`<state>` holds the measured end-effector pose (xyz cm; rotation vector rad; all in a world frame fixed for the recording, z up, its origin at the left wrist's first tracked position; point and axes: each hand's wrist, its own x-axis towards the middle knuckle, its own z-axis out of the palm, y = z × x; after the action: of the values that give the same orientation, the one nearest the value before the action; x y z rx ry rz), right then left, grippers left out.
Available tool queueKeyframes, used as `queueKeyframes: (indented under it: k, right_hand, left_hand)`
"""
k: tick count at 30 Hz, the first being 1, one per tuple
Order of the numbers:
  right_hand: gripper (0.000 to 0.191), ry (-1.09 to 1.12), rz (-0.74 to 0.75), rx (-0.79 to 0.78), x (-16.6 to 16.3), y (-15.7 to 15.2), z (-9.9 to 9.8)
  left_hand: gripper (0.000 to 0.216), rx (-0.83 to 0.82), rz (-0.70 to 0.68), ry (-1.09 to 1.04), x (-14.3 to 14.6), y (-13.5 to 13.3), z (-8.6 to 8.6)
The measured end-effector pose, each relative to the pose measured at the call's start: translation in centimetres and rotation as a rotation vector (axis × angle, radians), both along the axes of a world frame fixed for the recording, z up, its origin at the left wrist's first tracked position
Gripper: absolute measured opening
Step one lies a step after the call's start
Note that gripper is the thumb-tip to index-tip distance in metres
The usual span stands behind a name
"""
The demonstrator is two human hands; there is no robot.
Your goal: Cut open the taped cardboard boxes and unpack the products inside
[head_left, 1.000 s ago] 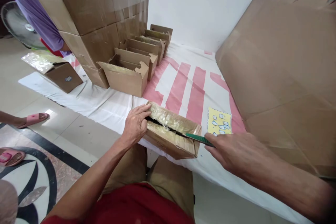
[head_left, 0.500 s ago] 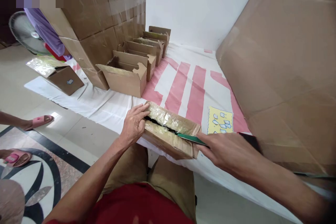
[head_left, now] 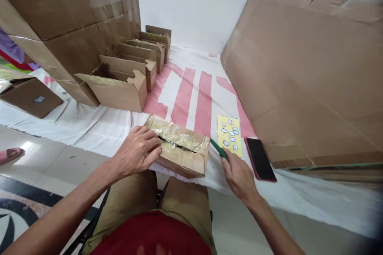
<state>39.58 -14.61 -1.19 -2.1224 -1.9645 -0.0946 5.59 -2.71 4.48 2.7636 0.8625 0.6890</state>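
A small taped cardboard box [head_left: 179, 149] lies on the white and pink sheet [head_left: 191, 95] right in front of me, its top slit open along the seam. My left hand [head_left: 136, 151] rests on the box's left end, fingers curled over the cut edge. To the right of the box, my right hand [head_left: 237, 173] grips a green-handled cutter [head_left: 218, 148], whose tip points toward the box's right end and is clear of it.
A yellow sticker sheet [head_left: 229, 135] and a dark phone [head_left: 259, 158] lie right of the box. A row of open cartons [head_left: 118, 85] runs back on the left beside tall stacked boxes [head_left: 60, 20]. A big flattened cardboard [head_left: 308, 79] leans on the right. A foot in a pink slipper [head_left: 8, 153] is at far left.
My right hand has drawn the cutter rightward out of the box's seam and off its end. The view swung left to right, bringing the phone into sight. My left hand stayed on the box.
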Motion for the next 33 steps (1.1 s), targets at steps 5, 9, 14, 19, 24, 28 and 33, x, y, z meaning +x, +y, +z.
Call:
queueKeyframes:
  k: [5, 9, 14, 19, 24, 28, 33]
  right_hand:
    - [0.040, -0.167, -0.068, -0.060, -1.3, -1.2, -3.5]
    - [0.033, 0.162, 0.066, 0.169, -2.2, -1.0, -0.3]
    - [0.029, 0.360, 0.339, 0.132, -4.8, 2.5, 5.9]
    - [0.040, 0.388, 0.471, -0.158, -4.5, 6.5, 9.7]
    - [0.034, 0.171, 0.528, -0.220, -5.6, 7.4, 10.4]
    - [0.026, -0.259, 0.458, -0.173, -8.3, 7.0, 10.0]
    - [0.031, 0.011, 0.381, -0.144, -7.3, 8.3, 11.0]
  left_hand:
    - [0.028, -0.056, -0.075, 0.127, 0.6, 0.6, 0.7]
    - [0.029, -0.104, -0.106, 0.174, 0.6, 0.9, 0.6]
    - [0.026, -0.111, -0.097, 0.014, 0.6, 1.5, 1.0]
    - [0.024, 0.207, -0.075, -0.124, 0.0, -0.5, 2.3]
    - [0.025, 0.351, -0.054, -0.119, -1.9, -4.8, -0.5]
    - [0.031, 0.314, -0.012, -0.108, -3.0, -6.8, -3.0]
    - [0.030, 0.117, -0.050, -0.212, -3.1, -6.3, -1.5]
